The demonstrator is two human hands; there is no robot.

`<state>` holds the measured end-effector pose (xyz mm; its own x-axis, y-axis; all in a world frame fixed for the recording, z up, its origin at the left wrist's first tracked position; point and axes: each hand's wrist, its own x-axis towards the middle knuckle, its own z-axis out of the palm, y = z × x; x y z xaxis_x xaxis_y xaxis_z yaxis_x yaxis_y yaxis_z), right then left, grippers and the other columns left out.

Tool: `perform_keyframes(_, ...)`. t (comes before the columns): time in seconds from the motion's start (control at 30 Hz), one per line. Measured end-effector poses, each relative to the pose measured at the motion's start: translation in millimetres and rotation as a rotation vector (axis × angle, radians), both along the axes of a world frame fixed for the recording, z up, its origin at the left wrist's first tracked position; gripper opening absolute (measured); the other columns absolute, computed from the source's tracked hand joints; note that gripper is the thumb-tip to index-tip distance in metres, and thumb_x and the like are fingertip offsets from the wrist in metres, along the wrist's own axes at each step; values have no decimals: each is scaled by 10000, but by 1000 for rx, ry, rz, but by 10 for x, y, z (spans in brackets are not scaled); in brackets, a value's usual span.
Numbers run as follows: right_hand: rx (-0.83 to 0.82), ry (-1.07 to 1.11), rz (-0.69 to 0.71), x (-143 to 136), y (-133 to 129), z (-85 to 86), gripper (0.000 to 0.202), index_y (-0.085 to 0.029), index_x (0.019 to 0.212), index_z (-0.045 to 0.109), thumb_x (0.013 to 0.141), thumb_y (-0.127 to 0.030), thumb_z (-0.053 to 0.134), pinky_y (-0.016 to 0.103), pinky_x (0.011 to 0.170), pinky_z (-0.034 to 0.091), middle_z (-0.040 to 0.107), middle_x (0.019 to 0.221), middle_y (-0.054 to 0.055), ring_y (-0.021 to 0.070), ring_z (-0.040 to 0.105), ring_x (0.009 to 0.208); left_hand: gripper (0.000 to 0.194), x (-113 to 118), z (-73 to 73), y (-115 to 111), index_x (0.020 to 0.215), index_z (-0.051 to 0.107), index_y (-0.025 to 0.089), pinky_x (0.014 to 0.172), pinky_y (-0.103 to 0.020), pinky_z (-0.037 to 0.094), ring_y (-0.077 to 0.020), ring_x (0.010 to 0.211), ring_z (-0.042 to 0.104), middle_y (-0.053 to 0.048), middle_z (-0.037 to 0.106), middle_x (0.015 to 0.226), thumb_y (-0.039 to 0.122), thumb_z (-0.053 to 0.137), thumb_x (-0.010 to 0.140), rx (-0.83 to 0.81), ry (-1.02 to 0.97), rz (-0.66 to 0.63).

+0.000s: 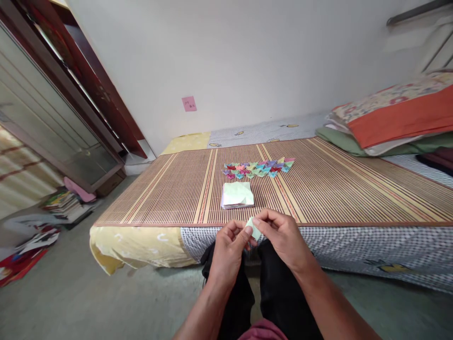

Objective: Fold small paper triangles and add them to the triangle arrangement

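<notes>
My left hand (229,245) and my right hand (279,232) meet above my knees at the near edge of a low bed. Both pinch a small pale green piece of paper (253,228) between thumbs and fingertips. Just beyond the hands, a stack of pale square papers (237,194) lies on a striped bamboo mat (336,184). Farther back on the mat sits a cluster of several small folded paper shapes (259,168) in pink, blue, green and purple.
Pillows with an orange and floral cover (392,115) are piled at the bed's right end. Books and papers (62,205) lie on the floor at left beside a dark wooden wardrobe (71,85). A pink note (188,103) is stuck on the white wall.
</notes>
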<state>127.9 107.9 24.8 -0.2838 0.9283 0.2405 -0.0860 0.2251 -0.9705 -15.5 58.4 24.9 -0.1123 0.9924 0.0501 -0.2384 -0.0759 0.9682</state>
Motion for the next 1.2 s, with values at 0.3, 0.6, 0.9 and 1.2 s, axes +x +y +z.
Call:
perform_keyframes(0.3,-36,83,-4,-15,3,10,248,-178,832,705,887,-419,722,249,557,479,630,667,-8,132,559,587,245,-26,45,-31,892,741,159,735,-252,537,-158,761,694,-45,742,803,321,878,770,86,-60,-16)
perform_keyframes(0.6,189,-10,21,96,-91,92,136,-225,1054,745,933,-250,688,305,806,601,757,994,47,192,724,896,284,-155,101,-28,943,781,160,782,-297,584,-182,764,734,-68,783,830,327,899,745,93,-69,18)
perform_keyframes(0.9,374,-62,-6,73,-104,135,53,-236,930,734,954,-232,687,336,819,572,727,959,48,205,701,921,206,-160,133,-46,884,803,172,712,-228,542,-144,728,690,-48,769,784,318,885,764,130,-13,62)
perform_keyframes(1.2,483,-119,-41,-4,-88,122,145,-234,881,654,1010,-219,590,317,778,534,676,924,38,197,662,875,179,-156,119,-36,877,832,183,692,-264,566,-164,687,696,-50,779,765,314,877,762,137,47,132)
